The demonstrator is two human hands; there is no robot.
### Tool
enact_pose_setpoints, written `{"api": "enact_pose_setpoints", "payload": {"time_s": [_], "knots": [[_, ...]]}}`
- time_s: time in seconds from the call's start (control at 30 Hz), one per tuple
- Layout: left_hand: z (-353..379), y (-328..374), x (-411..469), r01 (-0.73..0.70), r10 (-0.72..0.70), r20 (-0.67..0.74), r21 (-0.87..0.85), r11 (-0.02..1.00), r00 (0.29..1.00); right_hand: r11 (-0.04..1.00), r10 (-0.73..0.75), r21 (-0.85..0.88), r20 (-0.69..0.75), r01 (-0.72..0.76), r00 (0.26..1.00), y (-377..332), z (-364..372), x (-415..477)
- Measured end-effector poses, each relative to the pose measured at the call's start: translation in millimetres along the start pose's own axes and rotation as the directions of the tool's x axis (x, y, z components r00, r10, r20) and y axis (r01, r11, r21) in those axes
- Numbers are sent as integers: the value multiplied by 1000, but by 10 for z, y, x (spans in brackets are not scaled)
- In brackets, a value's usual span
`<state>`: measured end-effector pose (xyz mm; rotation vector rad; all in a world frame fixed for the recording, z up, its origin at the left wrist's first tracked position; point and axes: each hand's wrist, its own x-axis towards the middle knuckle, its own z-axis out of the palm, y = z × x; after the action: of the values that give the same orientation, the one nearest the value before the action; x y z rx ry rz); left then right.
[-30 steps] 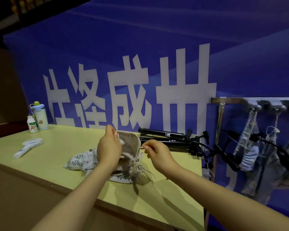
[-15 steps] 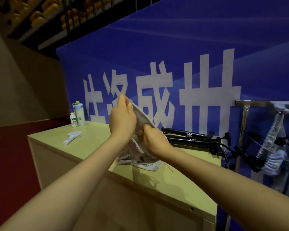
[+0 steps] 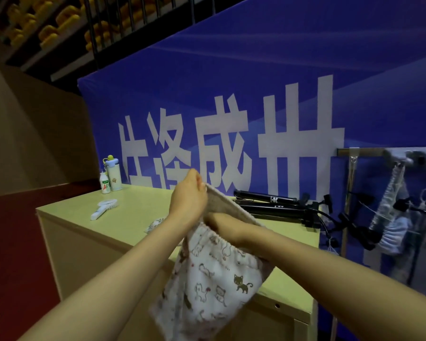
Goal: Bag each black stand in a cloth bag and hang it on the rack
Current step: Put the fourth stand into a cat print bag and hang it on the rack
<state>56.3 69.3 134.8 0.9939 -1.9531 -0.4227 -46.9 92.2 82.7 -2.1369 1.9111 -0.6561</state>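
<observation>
A white cloth bag [image 3: 214, 284] printed with small cats hangs in the air over the table's front edge. My left hand [image 3: 188, 201] pinches the far rim of its mouth and holds it up. My right hand [image 3: 225, 225] is pushed into the open mouth, fingers hidden inside. Black folded stands [image 3: 273, 206] lie on the table behind the bag, against the blue banner. To the right, a metal rack [image 3: 362, 151] carries bagged stands [image 3: 389, 217] hanging from its hooks.
Another folded cloth bag [image 3: 154, 224] lies on the pale green table [image 3: 133, 217]. A white hand-held fan [image 3: 103, 208] and two small bottles [image 3: 111, 178] stand at the table's far left. The table's front edge is close below my arms.
The cat-print bag has been lifted off the table and now hangs free. My right hand has gone deeper into its mouth. The view has swung a little to the right.
</observation>
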Motion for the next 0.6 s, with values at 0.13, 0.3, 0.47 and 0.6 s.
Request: {"api": "enact_pose_setpoints", "payload": {"time_s": [0.13,0.3,0.47,0.6], "knots": [[161,-216,-6,50,-44,75,-71,996,996,996,61,-64,56,-57,997,51,33,31],[423,-270,114,103,-95,77,-105,989,992,984,0,-175,103,18,995,132,90,50],[736,-273,393,200,-192,64,-176,964,979,995,15,100,-251,10,968,423,-199,58],[1158,-321,653,265,-253,79,-211,941,964,878,326,473,-470,-78,820,909,-454,129]]}}
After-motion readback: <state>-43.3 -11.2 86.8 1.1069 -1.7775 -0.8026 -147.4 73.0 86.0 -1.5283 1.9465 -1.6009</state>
